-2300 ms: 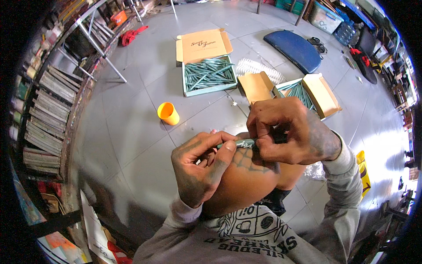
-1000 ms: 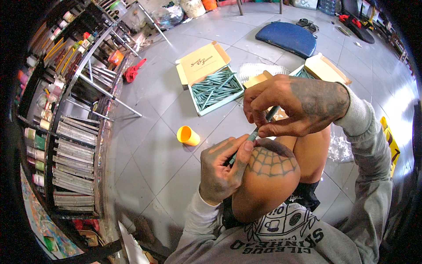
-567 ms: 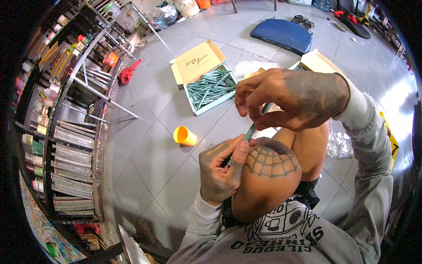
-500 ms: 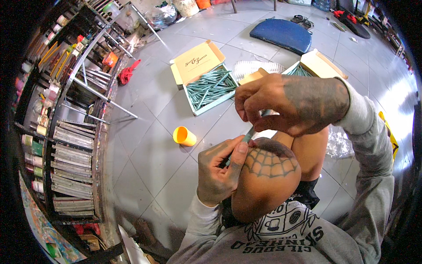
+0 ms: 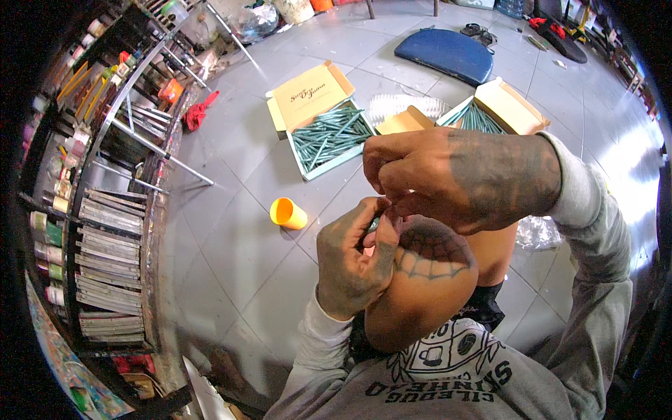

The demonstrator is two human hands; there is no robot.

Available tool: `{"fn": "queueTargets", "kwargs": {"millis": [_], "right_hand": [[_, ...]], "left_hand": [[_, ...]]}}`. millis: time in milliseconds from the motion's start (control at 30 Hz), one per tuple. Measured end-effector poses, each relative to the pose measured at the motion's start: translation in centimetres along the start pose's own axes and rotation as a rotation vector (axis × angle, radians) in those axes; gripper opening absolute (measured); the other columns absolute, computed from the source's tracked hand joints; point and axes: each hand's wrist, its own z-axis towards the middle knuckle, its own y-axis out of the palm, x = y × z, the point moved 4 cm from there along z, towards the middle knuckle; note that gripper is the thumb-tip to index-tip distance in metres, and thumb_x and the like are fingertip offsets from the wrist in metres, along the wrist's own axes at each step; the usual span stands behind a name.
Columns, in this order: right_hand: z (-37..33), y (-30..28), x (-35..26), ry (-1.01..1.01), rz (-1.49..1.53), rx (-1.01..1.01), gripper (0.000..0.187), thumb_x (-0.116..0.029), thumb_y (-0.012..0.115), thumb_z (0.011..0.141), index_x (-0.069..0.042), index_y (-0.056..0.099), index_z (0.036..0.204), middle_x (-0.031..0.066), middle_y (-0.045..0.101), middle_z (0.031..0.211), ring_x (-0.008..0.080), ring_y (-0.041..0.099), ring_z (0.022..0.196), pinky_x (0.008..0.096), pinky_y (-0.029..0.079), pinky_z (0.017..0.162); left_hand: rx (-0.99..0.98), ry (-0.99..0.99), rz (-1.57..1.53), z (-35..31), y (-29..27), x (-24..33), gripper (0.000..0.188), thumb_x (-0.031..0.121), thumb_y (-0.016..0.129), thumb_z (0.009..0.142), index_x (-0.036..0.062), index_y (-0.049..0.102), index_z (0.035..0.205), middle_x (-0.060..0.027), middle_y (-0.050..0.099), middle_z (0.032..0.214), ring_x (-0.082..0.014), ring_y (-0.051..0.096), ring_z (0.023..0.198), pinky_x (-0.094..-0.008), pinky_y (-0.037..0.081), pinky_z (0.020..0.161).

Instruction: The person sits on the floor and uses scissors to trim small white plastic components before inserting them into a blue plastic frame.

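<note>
My left hand (image 5: 352,262) is closed above my bent knee, its thumb and forefinger pinching a slim teal stick (image 5: 374,223). Only a sliver of the stick shows; my fingers cover the rest. My right hand (image 5: 455,178) comes across from the right, with its fingertips bent down against those of the left. Its grip is closed at the same spot, and what lies between those fingertips is mostly hidden. Beyond the hands, many similar teal sticks (image 5: 332,142) fill an open cardboard box (image 5: 311,94) on the floor.
Right of it stands a second open box (image 5: 514,108) of teal sticks, beside a clear plastic tray (image 5: 402,107). A yellow cup (image 5: 288,213) lies tipped on the tiles. Farther off is a blue seat pad (image 5: 448,56). Metal legs (image 5: 164,152) and a loaded shelf (image 5: 112,262) line the left.
My right hand has come down to meet my left fingertips. The stick that showed between the two hands is now nearly covered. My left thumb and forefinger have shifted upward.
</note>
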Motion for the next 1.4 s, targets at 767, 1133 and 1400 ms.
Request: {"fn": "queueTargets", "kwargs": {"millis": [767,1133,1400], "right_hand": [[-0.3,-0.7,0.3,0.068,-0.090,-0.047,0.014,-0.003,0.068,0.082,0.004,0.058,0.077,0.0160,0.059,0.095,0.0303,0.062,0.091,0.0401,0.051,0.079],[0.6,-1.3,-0.8,0.156,-0.188,-0.044,0.019,-0.006,0.073,0.078,0.000,0.056,0.071,0.0113,0.057,0.079,0.0311,0.061,0.081,0.0403,0.048,0.074],[1.0,-1.3,-1.2,0.182,-0.272,-0.030,0.023,-0.008,0.075,0.077,-0.001,0.055,0.069,0.0111,0.057,0.078,0.0308,0.061,0.080,0.0402,0.049,0.073]], "left_hand": [[0.041,-0.099,-0.112,-1.4,0.6,0.7,0.030,0.021,0.043,0.101,-0.0028,0.060,0.107,-0.0149,0.066,0.079,-0.0227,0.065,0.068,-0.0347,0.049,0.062],[0.044,-0.138,0.064,-1.6,0.0,1.0,0.032,0.025,0.041,0.100,-0.0008,0.059,0.095,-0.0082,0.061,0.078,-0.0147,0.055,0.071,-0.0282,0.044,0.065],[0.126,0.007,0.127,-1.4,-0.4,0.7,0.020,0.020,0.051,0.097,0.0015,0.057,0.090,-0.0146,0.052,0.058,-0.0284,0.054,0.047,-0.0380,0.040,0.048]]}}
